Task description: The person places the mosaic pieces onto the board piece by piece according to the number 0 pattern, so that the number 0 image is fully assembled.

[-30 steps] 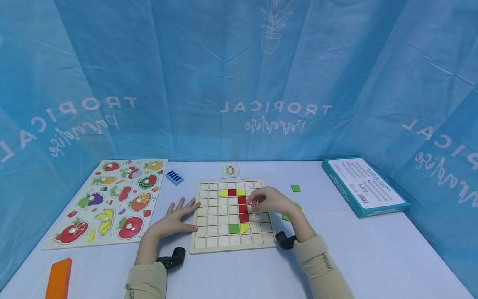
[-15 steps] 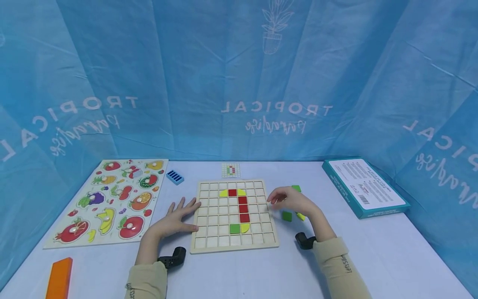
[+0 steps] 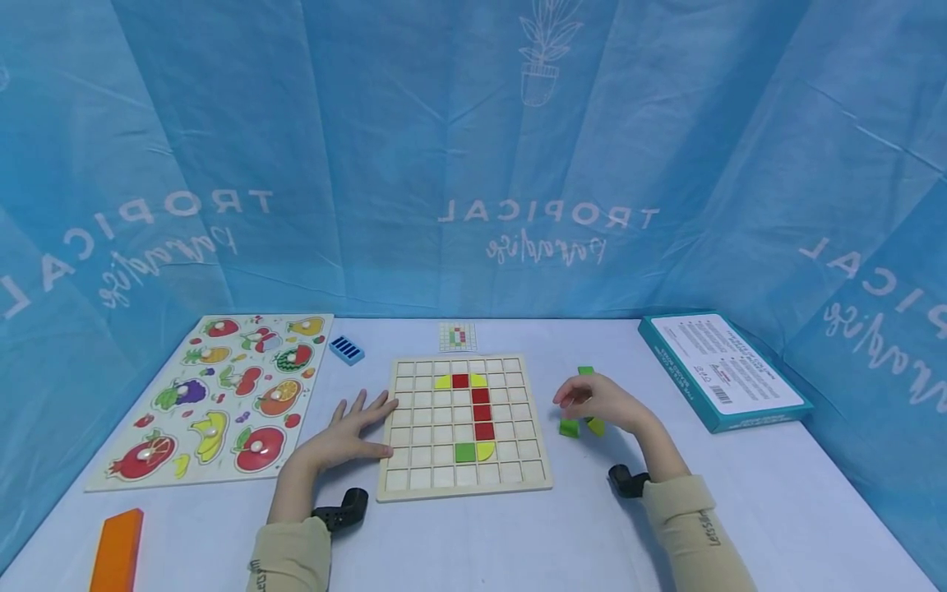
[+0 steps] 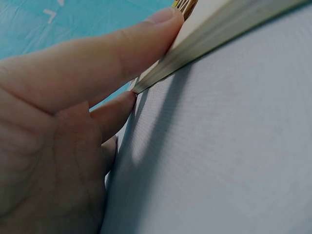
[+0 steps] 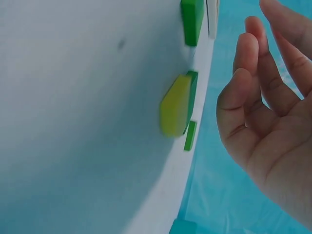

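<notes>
While the left hand (image 3: 344, 436) rests spread-fingered against the left edge of the board (image 3: 466, 490), gripping nothing, the right hand (image 3: 602, 403) hovers, loosely curled and empty, over green tiles (image 3: 569, 428) and a yellow piece (image 3: 596, 427) on the desk (image 3: 503, 543), right of the board. Fetching another tile seems the step in hand, calling for lowered fingertips and a pinch.
</notes>
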